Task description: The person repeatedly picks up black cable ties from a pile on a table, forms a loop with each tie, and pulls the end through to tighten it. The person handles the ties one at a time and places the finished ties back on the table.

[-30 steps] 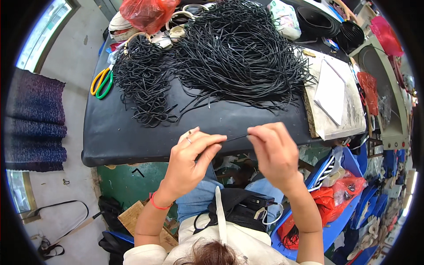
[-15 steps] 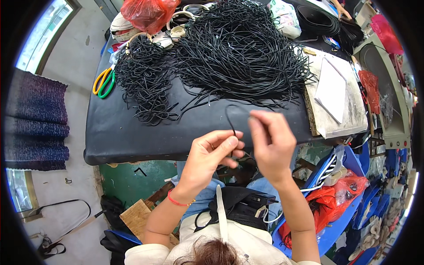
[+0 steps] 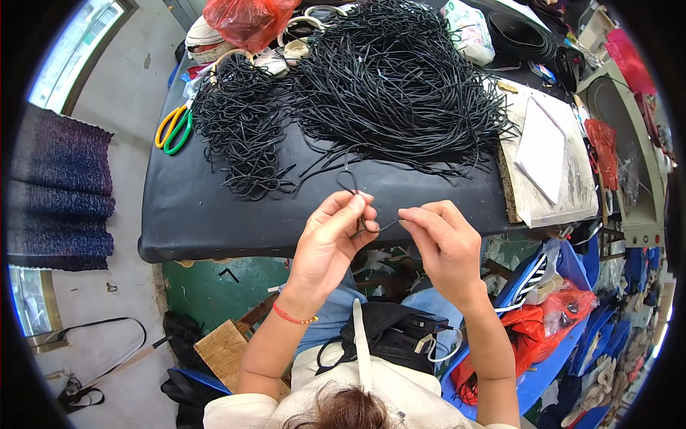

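A thin black cord (image 3: 348,181) stands up in a small loop above my left hand (image 3: 330,232), pinched between its thumb and fingers. From there the cord runs across to my right hand (image 3: 449,247), whose thumb and forefinger grip its other stretch. Both hands are over the table's front edge, with the cord pulled fairly straight between them. Beyond them lies a large heap of loose black cords (image 3: 400,93). To its left is a smaller pile of looped, knotted-looking black cords (image 3: 243,129).
Scissors (image 3: 174,129) with yellow and green handles lie at the left of the black-covered table (image 3: 214,222). A white sheet (image 3: 541,150) rests on a board at right. A red plastic bag (image 3: 250,21) sits far back. A blue bin (image 3: 564,343) with red bags stands right.
My right hand has come down and now draws the cord out sideways. My left hand has moved slightly up and left, and a small loop now shows above it.
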A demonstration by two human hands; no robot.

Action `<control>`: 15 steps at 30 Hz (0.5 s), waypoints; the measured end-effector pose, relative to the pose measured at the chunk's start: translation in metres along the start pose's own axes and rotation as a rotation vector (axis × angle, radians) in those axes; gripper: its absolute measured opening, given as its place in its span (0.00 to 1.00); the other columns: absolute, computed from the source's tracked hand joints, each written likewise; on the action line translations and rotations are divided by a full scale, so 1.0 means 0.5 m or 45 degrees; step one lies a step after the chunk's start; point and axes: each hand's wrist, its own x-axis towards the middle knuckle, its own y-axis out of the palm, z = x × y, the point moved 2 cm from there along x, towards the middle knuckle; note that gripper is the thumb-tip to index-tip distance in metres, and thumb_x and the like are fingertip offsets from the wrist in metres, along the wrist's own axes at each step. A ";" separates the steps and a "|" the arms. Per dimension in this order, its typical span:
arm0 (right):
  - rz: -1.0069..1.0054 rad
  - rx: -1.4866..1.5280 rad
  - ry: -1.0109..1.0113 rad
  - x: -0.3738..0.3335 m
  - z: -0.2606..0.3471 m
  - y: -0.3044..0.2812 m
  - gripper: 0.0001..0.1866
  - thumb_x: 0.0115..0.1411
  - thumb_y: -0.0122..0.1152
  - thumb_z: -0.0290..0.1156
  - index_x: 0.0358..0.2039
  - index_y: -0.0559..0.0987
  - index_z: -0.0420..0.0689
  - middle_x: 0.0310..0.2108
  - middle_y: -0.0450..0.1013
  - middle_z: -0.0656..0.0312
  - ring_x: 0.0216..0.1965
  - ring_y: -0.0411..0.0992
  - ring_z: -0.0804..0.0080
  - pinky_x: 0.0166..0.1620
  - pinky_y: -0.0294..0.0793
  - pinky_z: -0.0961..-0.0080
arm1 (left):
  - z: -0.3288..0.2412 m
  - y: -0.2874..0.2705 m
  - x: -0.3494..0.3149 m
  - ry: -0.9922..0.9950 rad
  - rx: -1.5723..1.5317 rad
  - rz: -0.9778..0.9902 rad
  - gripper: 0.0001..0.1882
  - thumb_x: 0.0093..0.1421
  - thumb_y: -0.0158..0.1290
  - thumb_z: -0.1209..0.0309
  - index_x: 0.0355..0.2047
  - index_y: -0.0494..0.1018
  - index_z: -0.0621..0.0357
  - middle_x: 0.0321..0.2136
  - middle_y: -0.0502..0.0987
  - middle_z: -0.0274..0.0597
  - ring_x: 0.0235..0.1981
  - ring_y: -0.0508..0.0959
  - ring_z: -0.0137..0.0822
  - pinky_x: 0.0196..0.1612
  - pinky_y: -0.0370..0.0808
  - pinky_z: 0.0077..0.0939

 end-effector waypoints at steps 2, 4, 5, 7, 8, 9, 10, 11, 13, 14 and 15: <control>-0.014 -0.125 -0.128 0.006 0.010 0.004 0.10 0.47 0.59 0.19 0.32 0.75 0.39 0.25 0.69 0.59 0.25 0.70 0.65 0.27 0.70 0.74 | 0.001 0.007 -0.003 -0.044 0.200 -0.003 0.08 0.60 0.49 0.70 0.36 0.73 0.61 0.31 0.75 0.36 0.30 0.73 0.23 0.38 0.73 0.20; -0.025 -0.187 -0.208 0.008 0.010 0.006 0.10 0.46 0.60 0.19 0.32 0.75 0.40 0.25 0.68 0.60 0.25 0.69 0.66 0.27 0.69 0.74 | 0.002 0.013 -0.006 -0.058 0.332 0.052 0.10 0.58 0.53 0.70 0.37 0.74 0.63 0.31 0.76 0.35 0.30 0.73 0.22 0.38 0.72 0.17; -0.031 -0.170 -0.217 0.009 0.011 0.011 0.10 0.46 0.60 0.19 0.32 0.75 0.39 0.25 0.68 0.60 0.25 0.68 0.66 0.28 0.69 0.74 | 0.000 0.013 -0.008 -0.059 0.387 0.068 0.11 0.57 0.54 0.71 0.37 0.75 0.65 0.29 0.76 0.33 0.30 0.73 0.20 0.37 0.71 0.15; -0.026 -0.104 -0.200 0.009 0.012 0.013 0.10 0.45 0.59 0.19 0.32 0.75 0.40 0.25 0.68 0.60 0.25 0.68 0.67 0.28 0.69 0.74 | -0.007 0.008 -0.009 -0.030 0.560 0.127 0.10 0.57 0.54 0.71 0.37 0.75 0.64 0.29 0.76 0.33 0.30 0.72 0.20 0.36 0.70 0.14; -0.010 -0.056 -0.173 0.006 0.012 0.012 0.10 0.45 0.59 0.20 0.32 0.75 0.40 0.25 0.68 0.60 0.25 0.68 0.67 0.28 0.69 0.74 | -0.009 0.003 -0.009 -0.017 0.643 0.156 0.10 0.57 0.54 0.71 0.37 0.75 0.64 0.29 0.76 0.33 0.30 0.72 0.20 0.36 0.69 0.13; 0.005 -0.008 -0.146 0.004 0.012 0.010 0.10 0.45 0.59 0.20 0.32 0.75 0.40 0.25 0.68 0.60 0.26 0.68 0.67 0.28 0.68 0.74 | -0.009 0.000 -0.009 0.019 0.689 0.179 0.09 0.57 0.54 0.71 0.35 0.75 0.65 0.28 0.76 0.33 0.30 0.72 0.20 0.35 0.68 0.13; 0.022 -0.077 -0.138 0.004 0.009 0.002 0.10 0.45 0.59 0.20 0.31 0.76 0.40 0.25 0.67 0.60 0.25 0.68 0.67 0.28 0.68 0.73 | -0.015 0.003 -0.010 0.040 0.729 0.119 0.08 0.57 0.54 0.72 0.33 0.75 0.65 0.28 0.76 0.34 0.30 0.72 0.20 0.35 0.69 0.14; 0.041 -0.142 -0.131 0.004 0.004 -0.014 0.10 0.45 0.59 0.20 0.31 0.76 0.40 0.25 0.67 0.61 0.25 0.68 0.67 0.28 0.67 0.73 | -0.023 0.013 -0.012 0.062 0.770 0.054 0.07 0.57 0.53 0.73 0.32 0.75 0.64 0.27 0.76 0.35 0.29 0.73 0.21 0.35 0.69 0.15; 0.143 -0.262 -0.185 0.005 0.005 -0.042 0.11 0.43 0.59 0.21 0.32 0.76 0.41 0.25 0.67 0.62 0.25 0.66 0.66 0.29 0.65 0.72 | -0.024 0.006 -0.010 0.169 0.942 0.002 0.05 0.57 0.53 0.74 0.29 0.74 0.65 0.27 0.76 0.37 0.29 0.73 0.24 0.35 0.70 0.19; 0.219 -0.259 -0.260 0.012 0.021 -0.046 0.12 0.43 0.58 0.22 0.32 0.75 0.41 0.25 0.67 0.62 0.26 0.66 0.66 0.29 0.65 0.72 | -0.027 0.012 -0.012 0.287 1.295 0.113 0.05 0.56 0.53 0.75 0.30 0.74 0.65 0.28 0.76 0.38 0.29 0.73 0.25 0.35 0.70 0.20; 0.298 -0.267 -0.329 0.023 0.040 -0.049 0.12 0.42 0.58 0.22 0.32 0.75 0.41 0.24 0.66 0.62 0.26 0.65 0.67 0.30 0.64 0.72 | -0.030 0.020 -0.013 0.406 1.637 0.243 0.04 0.56 0.52 0.76 0.30 0.74 0.65 0.28 0.76 0.38 0.29 0.74 0.26 0.35 0.70 0.21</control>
